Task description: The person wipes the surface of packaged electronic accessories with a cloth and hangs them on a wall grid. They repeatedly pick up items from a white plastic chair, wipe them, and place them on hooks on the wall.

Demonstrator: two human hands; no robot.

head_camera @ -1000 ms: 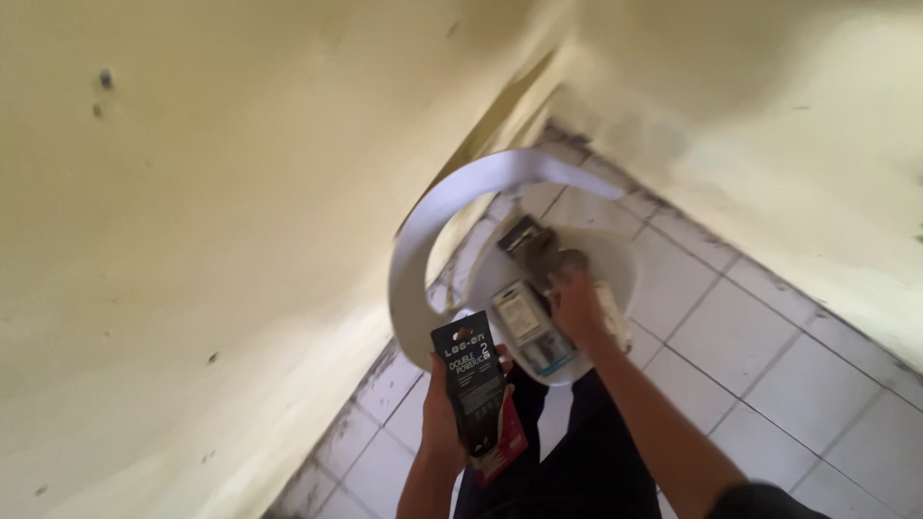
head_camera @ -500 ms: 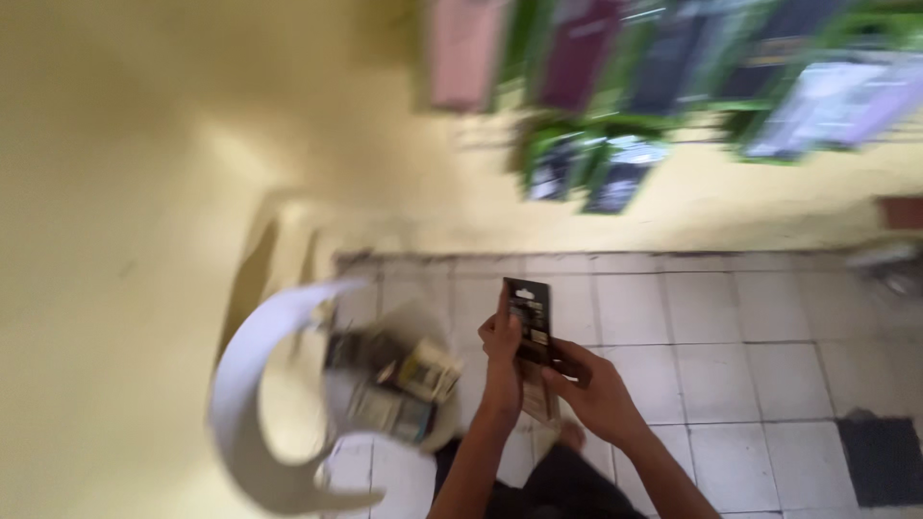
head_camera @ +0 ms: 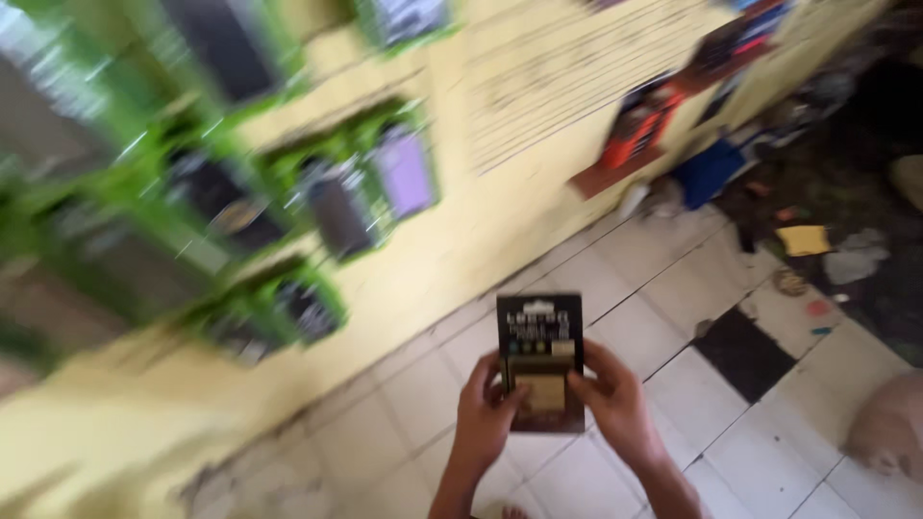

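Small dark packet held upright between left hand and right hand, fingers of both closed on its edges, white tiled floor below, blurred green-framed packets hung on yellow wall above left, nothing blocking.

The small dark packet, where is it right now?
In the head view the small dark packet sits low and centre, held upright between the left hand and right hand, above the white tiled floor by the yellow wall.
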